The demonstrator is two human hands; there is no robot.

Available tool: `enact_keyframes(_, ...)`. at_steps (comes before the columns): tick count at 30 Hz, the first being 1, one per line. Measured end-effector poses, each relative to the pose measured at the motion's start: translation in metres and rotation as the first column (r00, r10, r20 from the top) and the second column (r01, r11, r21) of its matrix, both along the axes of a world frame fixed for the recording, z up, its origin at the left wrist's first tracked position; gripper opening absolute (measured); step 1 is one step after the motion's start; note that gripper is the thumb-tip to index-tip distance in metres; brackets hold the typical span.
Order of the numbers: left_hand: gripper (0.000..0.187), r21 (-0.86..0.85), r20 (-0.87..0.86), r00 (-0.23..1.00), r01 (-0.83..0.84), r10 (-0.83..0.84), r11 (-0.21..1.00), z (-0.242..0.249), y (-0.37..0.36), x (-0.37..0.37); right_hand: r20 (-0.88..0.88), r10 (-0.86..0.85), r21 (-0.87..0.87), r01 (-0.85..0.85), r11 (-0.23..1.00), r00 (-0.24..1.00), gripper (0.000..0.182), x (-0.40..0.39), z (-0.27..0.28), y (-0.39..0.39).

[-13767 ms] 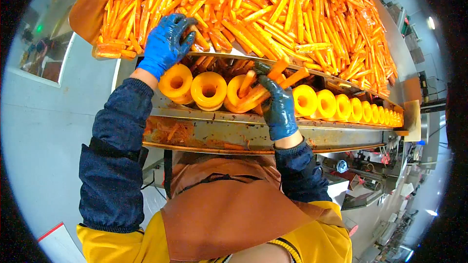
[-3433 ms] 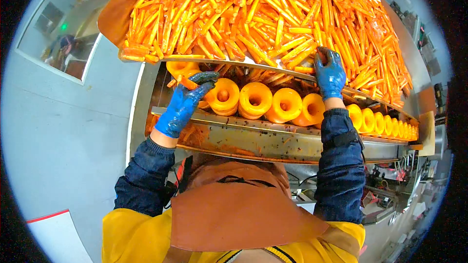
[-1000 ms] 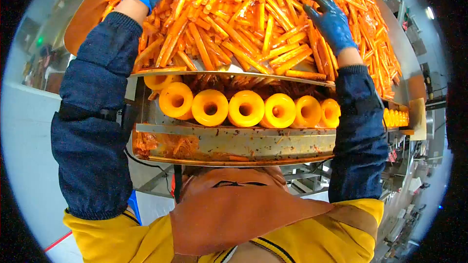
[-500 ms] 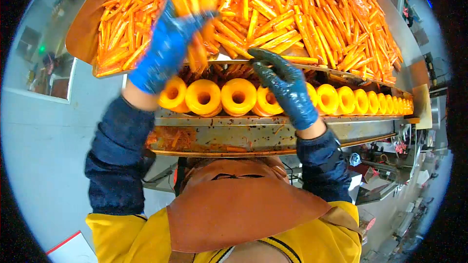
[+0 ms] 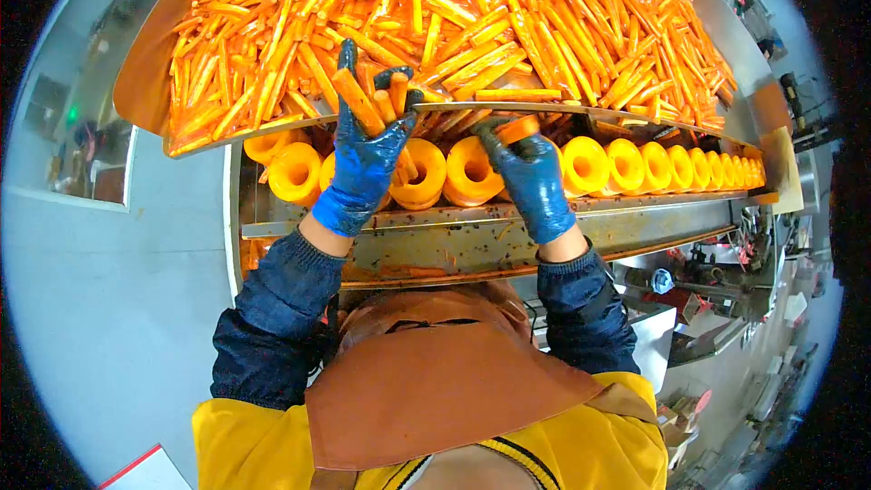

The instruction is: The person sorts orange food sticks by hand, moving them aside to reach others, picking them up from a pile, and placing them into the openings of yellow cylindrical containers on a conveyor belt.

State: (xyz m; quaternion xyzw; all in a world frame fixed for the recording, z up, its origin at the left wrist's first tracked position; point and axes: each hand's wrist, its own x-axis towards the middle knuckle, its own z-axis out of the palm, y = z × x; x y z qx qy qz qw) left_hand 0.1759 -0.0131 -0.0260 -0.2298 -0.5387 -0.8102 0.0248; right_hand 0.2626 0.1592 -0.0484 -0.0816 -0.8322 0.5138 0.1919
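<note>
My left hand, in a blue glove, is wrapped round several orange, sauce-coated sticks; one end hangs down by the yellow cups. My right hand, also gloved in blue, pinches a short orange stick between thumb and fingers. Both hands are over a row of yellow round cups with a central hole each, just below the tray's front lip. Above them, a large heap of the same sticks lies in a metal tray.
A metal ledge with red-brown scraps runs along the front of the cups, close to my brown apron. Towards the right end stands a tan board. Equipment and boxes on the floor show farther right.
My left hand has come down and right from over the heap, bringing sticks to the cups. My right hand, empty before with fingers apart, now pinches a stick. The view has shifted slightly.
</note>
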Motion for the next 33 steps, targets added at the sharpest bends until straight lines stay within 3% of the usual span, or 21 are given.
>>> enact_keyframes(1,0.087,-0.004,0.0,1.0,0.005,-0.005,1.0,-0.009,-0.001,0.0,0.12,-0.023,-0.003,0.023,1.0,0.992,0.031,0.002,-0.006,0.002)
enact_keyframes(2,0.088,-0.122,-0.006,1.0,0.011,-0.011,0.992,-0.021,-0.004,-0.001,-0.054,-0.024,0.228,0.036,0.973,0.998,0.041,0.003,-0.028,0.007)
enact_keyframes(3,0.088,-0.237,-0.012,1.0,0.013,-0.017,0.971,-0.025,-0.005,0.0,-0.056,-0.028,0.228,0.04,0.973,0.998,0.041,0.005,-0.026,0.007)
enact_keyframes(4,0.076,-0.193,0.135,0.99,0.05,-0.024,0.98,-0.027,-0.004,0.003,-0.076,-0.043,0.234,0.059,0.97,0.996,0.04,0.008,-0.021,0.005)
enact_keyframes(5,0.076,-0.195,0.136,0.99,0.05,-0.023,0.98,-0.029,-0.006,0.004,-0.094,-0.057,0.239,0.078,0.968,0.994,0.039,0.012,-0.016,0.003)
enact_keyframes(7,0.055,-0.265,0.323,0.94,0.204,-0.113,0.942,-0.032,-0.013,0.004,-0.013,-0.042,0.16,0.044,0.986,0.999,0.04,0.017,-0.009,-0.001)
enact_keyframes(8,0.038,-0.346,0.242,0.967,0.167,-0.084,0.923,-0.032,-0.014,0.01,0.016,0.04,0.118,-0.042,0.992,0.999,0.039,0.019,-0.008,-0.003)
enact_keyframes(11,0.038,-0.263,0.347,0.908,0.333,-0.233,0.905,-0.032,-0.012,0.012,-0.067,0.122,0.192,-0.107,0.976,0.99,0.037,0.014,-0.011,-0.013)
enact_keyframes(13,0.037,-0.367,0.314,0.923,0.333,-0.222,0.868,-0.037,-0.005,0.018,0.089,0.114,-0.047,-0.11,0.993,0.989,0.034,0.013,0.009,-0.023)
enact_keyframes(14,0.033,-0.375,0.26,0.939,0.311,-0.223,0.873,-0.049,-0.001,0.019,-0.04,0.131,-0.113,-0.135,0.984,0.991,0.031,0.009,0.001,-0.025)
enact_keyframes(15,0.028,-0.381,0.204,0.953,0.289,-0.225,0.878,-0.047,0.005,0.023,-0.039,0.132,-0.114,-0.135,0.984,0.991,0.031,0.007,-0.008,-0.023)
enact_keyframes(17,0.026,-0.426,0.18,0.974,0.201,-0.135,0.882,-0.038,0.01,0.034,-0.189,0.009,0.089,0.008,0.996,0.982,0.026,0.003,-0.02,-0.02)
enact_keyframes(19,0.024,-0.295,0.17,0.982,0.132,-0.084,0.946,-0.034,0.013,0.035,-0.212,-0.021,0.096,0.042,0.995,0.977,0.024,0.006,-0.015,-0.017)
enact_keyframes(21,0.023,-0.269,0.072,0.99,0.136,-0.121,0.953,-0.029,0.007,0.026,-0.102,-0.103,-0.029,0.101,0.995,0.989,0.023,0.01,-0.014,-0.008)
enact_keyframes(22,0.023,-0.274,0.089,0.991,0.118,-0.097,0.954,-0.016,0.0,0.025,0.168,-0.055,-0.042,0.063,0.997,0.984,0.035,0.013,0.001,-0.004)
enact_keyframes(23,0.023,-0.281,0.103,0.992,0.099,-0.072,0.955,-0.003,-0.006,0.023,0.169,-0.054,-0.042,0.062,0.997,0.984,0.035,0.014,0.0,-0.002)
enact_keyframes(25,0.025,-0.343,0.058,0.997,0.074,-0.057,0.936,0.006,-0.012,0.019,-0.107,-0.067,0.381,0.103,0.919,0.992,0.047,0.01,0.004,-0.005)
enact_keyframes(27,0.027,-0.295,0.16,0.978,0.176,-0.133,0.939,0.007,-0.012,0.019,-0.086,-0.007,0.313,0.034,0.949,0.996,0.056,0.009,0.013,-0.018)
enact_keyframes(29,0.031,-0.424,0.238,0.963,0.218,-0.124,0.879,0.001,-0.014,0.026,-0.099,0.261,0.182,-0.24,0.953,0.96,0.054,0.003,0.014,-0.034)
enact_keyframes(31,0.034,-0.524,0.039,0.994,0.108,-0.103,0.845,-0.001,-0.012,0.032,-0.075,0.239,0.169,-0.224,0.96,0.968,0.054,0.0,0.015,-0.038)
enact_keyframes(33,0.035,-0.496,0.072,0.987,0.163,-0.147,0.853,0.008,-0.018,0.032,-0.044,0.238,0.076,-0.234,0.969,0.97,0.046,0.001,0.019,-0.04)
